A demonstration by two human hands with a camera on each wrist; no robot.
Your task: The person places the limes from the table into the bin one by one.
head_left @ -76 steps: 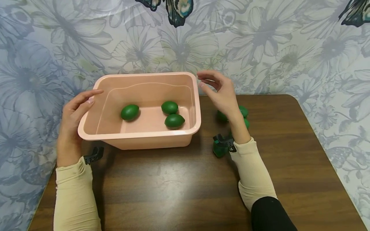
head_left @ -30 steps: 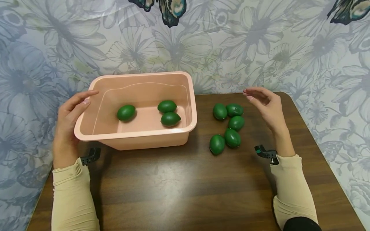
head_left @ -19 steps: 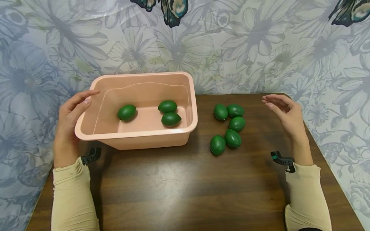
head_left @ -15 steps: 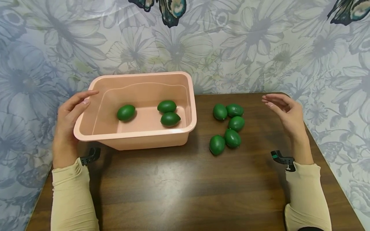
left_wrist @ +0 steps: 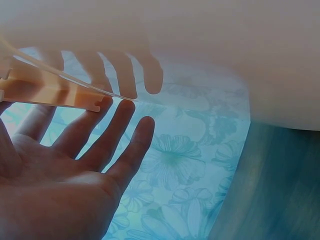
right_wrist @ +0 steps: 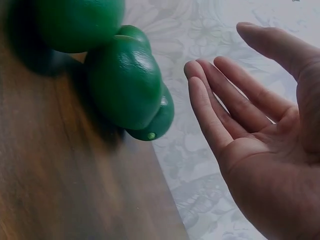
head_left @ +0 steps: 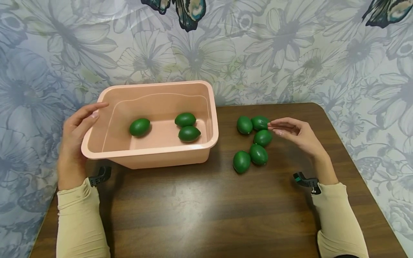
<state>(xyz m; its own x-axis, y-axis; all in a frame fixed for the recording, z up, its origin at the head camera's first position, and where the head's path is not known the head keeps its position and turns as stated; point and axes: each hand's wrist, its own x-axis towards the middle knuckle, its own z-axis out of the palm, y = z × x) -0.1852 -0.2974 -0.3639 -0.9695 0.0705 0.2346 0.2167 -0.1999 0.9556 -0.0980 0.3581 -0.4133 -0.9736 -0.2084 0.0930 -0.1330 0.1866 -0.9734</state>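
Observation:
A pale pink plastic tub (head_left: 161,152) stands on the left of the table, and my left hand (head_left: 75,143) holds its left rim. Thumb and forefinger lie over that rim; in the left wrist view the other fingers (left_wrist: 117,132) reach beneath it. Three green limes lie in the tub: a single lime (head_left: 140,127) at left, and a lime (head_left: 185,119) touching another lime (head_left: 189,133) at right. To the tub's right, several limes (head_left: 259,154) form a bent row. My right hand (head_left: 298,136) is beside the row's far end, fingers extended and holding nothing, fingertips right at a lime (head_left: 260,123).
The brown wooden table (head_left: 193,208) ends at a rounded far-right corner. Floral wallpaper (head_left: 284,57) stands close behind it. A black wrist mount (head_left: 100,176) sits on the left wrist, and another black mount (head_left: 306,182) on the right.
My right hand moved from beside the tub's right rim out to the right, uncovering the limes, then came back left to the row. My left hand stayed on the tub.

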